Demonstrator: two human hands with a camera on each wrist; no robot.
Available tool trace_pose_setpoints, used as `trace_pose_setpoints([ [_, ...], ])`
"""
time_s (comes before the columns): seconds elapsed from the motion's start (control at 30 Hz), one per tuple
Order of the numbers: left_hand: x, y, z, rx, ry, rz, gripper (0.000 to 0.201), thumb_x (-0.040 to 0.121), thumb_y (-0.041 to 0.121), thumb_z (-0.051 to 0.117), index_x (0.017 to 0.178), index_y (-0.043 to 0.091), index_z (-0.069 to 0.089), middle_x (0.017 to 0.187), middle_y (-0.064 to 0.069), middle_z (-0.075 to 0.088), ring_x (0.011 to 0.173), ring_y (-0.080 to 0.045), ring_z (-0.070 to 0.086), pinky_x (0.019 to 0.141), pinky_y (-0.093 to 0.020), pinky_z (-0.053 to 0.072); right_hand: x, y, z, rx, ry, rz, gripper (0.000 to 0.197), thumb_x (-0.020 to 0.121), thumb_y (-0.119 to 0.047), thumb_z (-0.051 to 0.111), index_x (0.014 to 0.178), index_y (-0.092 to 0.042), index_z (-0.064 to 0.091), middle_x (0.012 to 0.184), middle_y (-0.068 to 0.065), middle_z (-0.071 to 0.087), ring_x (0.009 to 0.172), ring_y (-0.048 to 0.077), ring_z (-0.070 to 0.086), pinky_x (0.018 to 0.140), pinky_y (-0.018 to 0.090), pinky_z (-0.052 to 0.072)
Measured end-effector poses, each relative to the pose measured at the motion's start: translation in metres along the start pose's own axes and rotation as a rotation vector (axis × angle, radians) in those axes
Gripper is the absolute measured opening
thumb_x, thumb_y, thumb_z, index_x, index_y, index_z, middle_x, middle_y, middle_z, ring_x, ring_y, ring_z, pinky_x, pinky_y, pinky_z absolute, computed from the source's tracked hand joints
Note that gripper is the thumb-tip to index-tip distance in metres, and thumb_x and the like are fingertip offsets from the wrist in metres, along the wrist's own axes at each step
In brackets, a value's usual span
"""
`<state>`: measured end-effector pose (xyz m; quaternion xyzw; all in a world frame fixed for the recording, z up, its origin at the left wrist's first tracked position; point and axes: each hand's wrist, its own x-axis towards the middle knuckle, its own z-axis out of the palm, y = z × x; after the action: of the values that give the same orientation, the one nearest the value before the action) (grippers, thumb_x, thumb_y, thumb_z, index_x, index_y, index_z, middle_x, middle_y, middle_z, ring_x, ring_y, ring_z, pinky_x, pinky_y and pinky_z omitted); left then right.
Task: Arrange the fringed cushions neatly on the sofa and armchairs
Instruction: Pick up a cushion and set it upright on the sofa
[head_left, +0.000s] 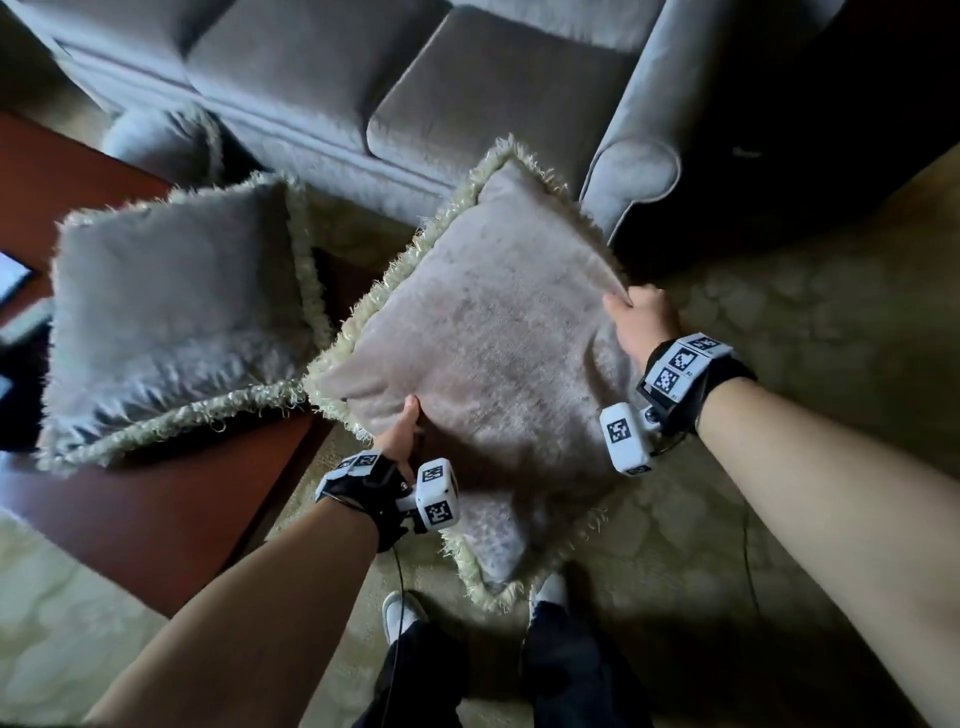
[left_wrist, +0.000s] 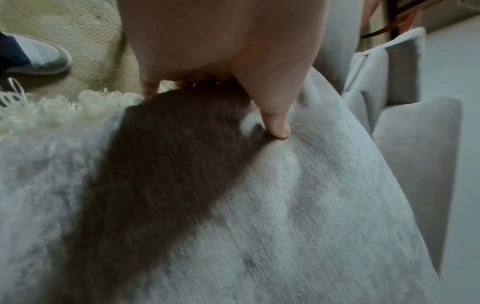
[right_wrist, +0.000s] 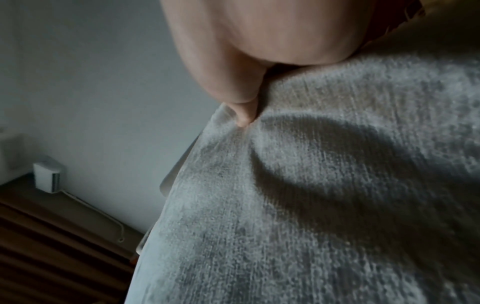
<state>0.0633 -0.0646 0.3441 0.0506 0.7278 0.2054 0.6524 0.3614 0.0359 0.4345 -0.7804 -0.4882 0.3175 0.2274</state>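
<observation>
I hold a grey-beige cushion (head_left: 483, 332) with a cream fringe in the air, tilted as a diamond, in front of the grey sofa (head_left: 415, 93). My left hand (head_left: 402, 436) grips its lower left edge, thumb pressed into the fabric (left_wrist: 278, 127), fingers underneath. Gripping the right edge is my right hand (head_left: 641, 317), its thumb (right_wrist: 244, 117) on top. The cushion fabric (right_wrist: 311, 185) fills both wrist views. A second fringed cushion (head_left: 176, 306) lies on the wooden table (head_left: 171, 499) to the left. A third cushion (head_left: 156, 140) rests by the sofa's base, partly hidden.
The sofa's seat cushions are bare, and its right armrest (head_left: 636, 171) is just beyond the held cushion. Patterned beige carpet (head_left: 779, 312) covers the floor. My feet (head_left: 400, 613) stand below the cushion. A cable (head_left: 395, 649) hangs from my left wrist.
</observation>
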Motion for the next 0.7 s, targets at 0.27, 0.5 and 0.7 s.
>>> trace_pose_setpoints([
  [0.27, -0.190, 0.115, 0.041, -0.111, -0.104, 0.242, 0.048, 0.093, 0.046, 0.056, 0.123, 0.009, 0.048, 0.095, -0.020, 0.060, 0.077, -0.032, 0.062, 0.061, -0.033, 0.045, -0.025, -0.127, -0.172, 0.031, 0.093, -0.218, 0.038, 0.095, -0.030, 0.056, 0.066, -0.006, 0.050, 0.087, 0.019, 0.056, 0.085, 0.033, 0.056, 0.073, 0.033, 0.037],
  [0.5, -0.338, 0.228, 0.076, 0.053, -0.002, 0.730, 0.017, 0.091, 0.029, 0.064, 0.094, 0.014, 0.056, 0.118, -0.014, 0.058, 0.092, -0.024, 0.055, 0.075, -0.025, 0.050, -0.041, -0.211, -0.261, 0.002, 0.142, -0.574, 0.028, 0.094, -0.018, 0.057, 0.081, 0.007, 0.062, 0.094, 0.021, 0.061, 0.090, 0.036, 0.059, 0.079, 0.036, 0.042],
  [0.7, -0.380, 0.262, 0.084, 0.012, 0.019, 0.897, 0.029, 0.085, 0.004, 0.071, 0.064, 0.018, 0.057, 0.052, 0.007, 0.064, 0.042, 0.007, 0.058, 0.040, -0.005, 0.042, -0.033, -0.253, -0.308, -0.029, 0.242, -0.735, 0.026, 0.091, -0.015, 0.061, 0.065, -0.014, 0.054, 0.072, -0.002, 0.045, 0.073, 0.027, 0.051, 0.070, 0.040, 0.043],
])
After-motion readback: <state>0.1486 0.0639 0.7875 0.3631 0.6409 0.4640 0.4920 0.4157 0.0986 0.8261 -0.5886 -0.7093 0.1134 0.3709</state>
